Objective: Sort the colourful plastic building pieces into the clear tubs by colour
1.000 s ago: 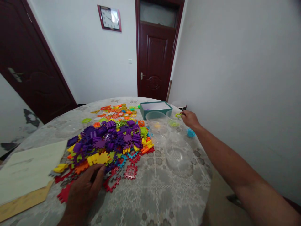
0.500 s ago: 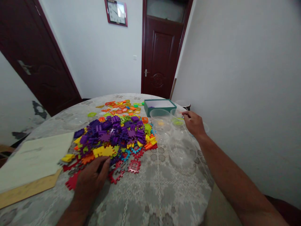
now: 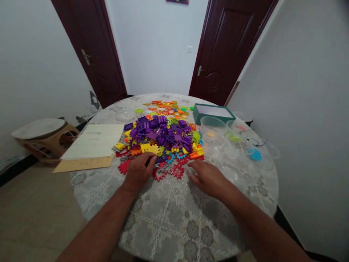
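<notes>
A heap of plastic interlocking toy pieces (image 3: 159, 134), mostly purple with yellow, orange and green, lies in the middle of the table. My left hand (image 3: 139, 170) rests at the heap's near edge, beside a yellow piece (image 3: 150, 148) and a red piece (image 3: 124, 167). Its fingers are curled toward the thumb; whatever they hold, if anything, is hidden. Just right of a red window-shaped piece (image 3: 177, 171) is my right hand (image 3: 208, 177), index finger and thumb apart, nothing visible between them.
Clear plastic bowls stand on the right, holding a yellow piece (image 3: 211, 134), green pieces (image 3: 233, 137) and blue pieces (image 3: 255, 154). Behind them is a green box (image 3: 212, 118). Papers (image 3: 94, 140) lie left, near a stool (image 3: 40, 131). Orange pieces (image 3: 166, 109) spread farther back.
My right hand has come back from the clear bowls to the heap's near right edge. My left hand stays by the heap. The view has tilted down and turned left.
</notes>
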Motion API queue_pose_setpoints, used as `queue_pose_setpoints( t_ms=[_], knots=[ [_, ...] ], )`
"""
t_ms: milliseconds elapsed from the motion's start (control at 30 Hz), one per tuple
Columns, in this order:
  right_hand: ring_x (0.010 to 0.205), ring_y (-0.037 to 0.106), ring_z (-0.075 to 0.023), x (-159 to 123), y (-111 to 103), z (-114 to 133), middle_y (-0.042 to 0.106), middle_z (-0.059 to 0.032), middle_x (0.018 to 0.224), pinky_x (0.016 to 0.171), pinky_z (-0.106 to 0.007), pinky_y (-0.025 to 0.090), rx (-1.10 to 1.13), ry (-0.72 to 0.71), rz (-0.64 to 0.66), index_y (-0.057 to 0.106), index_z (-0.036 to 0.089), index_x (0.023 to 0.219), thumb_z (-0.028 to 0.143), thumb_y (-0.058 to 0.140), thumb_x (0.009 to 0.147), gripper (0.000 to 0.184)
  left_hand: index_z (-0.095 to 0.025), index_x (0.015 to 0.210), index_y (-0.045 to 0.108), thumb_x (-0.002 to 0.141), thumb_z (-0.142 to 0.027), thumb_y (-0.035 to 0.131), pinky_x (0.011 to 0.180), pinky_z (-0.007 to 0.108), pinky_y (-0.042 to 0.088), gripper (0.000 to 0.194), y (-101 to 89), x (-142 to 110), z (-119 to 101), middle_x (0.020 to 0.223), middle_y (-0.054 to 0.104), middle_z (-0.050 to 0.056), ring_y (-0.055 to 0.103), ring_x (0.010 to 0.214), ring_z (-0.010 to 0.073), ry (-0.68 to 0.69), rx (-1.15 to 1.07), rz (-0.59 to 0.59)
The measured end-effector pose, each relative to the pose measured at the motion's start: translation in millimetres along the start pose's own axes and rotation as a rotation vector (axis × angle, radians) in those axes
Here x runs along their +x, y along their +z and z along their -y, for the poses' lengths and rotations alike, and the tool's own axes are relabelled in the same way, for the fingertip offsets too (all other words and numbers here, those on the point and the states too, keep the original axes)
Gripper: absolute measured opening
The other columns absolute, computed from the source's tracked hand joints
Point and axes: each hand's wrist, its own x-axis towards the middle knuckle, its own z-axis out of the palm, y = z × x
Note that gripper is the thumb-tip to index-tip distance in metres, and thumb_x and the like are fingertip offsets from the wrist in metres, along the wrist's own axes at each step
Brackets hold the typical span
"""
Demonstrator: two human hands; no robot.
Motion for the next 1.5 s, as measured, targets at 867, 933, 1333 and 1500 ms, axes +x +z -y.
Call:
queue_pose_setpoints(
  t_ms=[867, 933, 1333, 1500],
  knots=[
    [0.106, 0.06, -0.0262, 12, 54, 9, 0.057, -0.012, 0.121, 0.086, -0.034, 0.047, 0.14, -0.007, -0.112, 0.061, 0.019, 0.127, 0.034, 0.065, 0.092, 0.038, -0.023, 0.126, 0.063, 0.096, -0.035, 0.069, 0.091, 0.037, 0.053, 0.032, -19.5, -40, -55, 0.122, 0.067, 0.01, 0.064, 0.115, 0.0278, -0.069, 0.45, 0.443],
    [0.107, 0.06, -0.0263, 11, 54, 5, 0.057, -0.0118, 0.121, 0.087, -0.034, 0.047, 0.198, -0.005, -0.107, 0.062, 0.019, 0.124, 0.032, 0.067, 0.09, 0.037, -0.021, 0.127, 0.062, 0.097, -0.034, 0.067, 0.092, 0.038, 0.053, 0.033, -15.4, -38, -57, 0.121, 0.067, 0.011, 0.064, 0.113, 0.0274, -0.103, 0.447, 0.456],
    [0.081, 0.061, -0.0175, 18, 56, -8, 0.067, 0.0001, 0.088, 0.072, -0.029, 0.044, 0.84, -0.041, -0.128, 0.062, 0.024, 0.1, 0.021, 0.068, 0.085, 0.016, -0.017, 0.126, 0.054, 0.096, -0.032, 0.068, 0.086, 0.039, 0.057, 0.036, -14.5, -62, -51, 0.111, 0.066, 0.011, 0.067, 0.101, 0.0272, -0.063, 0.403, 0.253],
    [0.059, 0.053, -0.0114, 21, 63, -1, 0.063, 0.0032, 0.08, 0.052, -0.023, 0.04, 1.27, -0.016, 0.022, 0.062, 0.024, 0.108, 0.035, 0.073, 0.087, 0.026, -0.019, 0.124, 0.052, 0.098, -0.034, 0.066, 0.086, 0.042, 0.059, 0.033, -19.8, -64, -65, 0.111, 0.063, 0.011, 0.066, 0.102, 0.0289, 0.026, 0.436, 0.086]
  ],
)
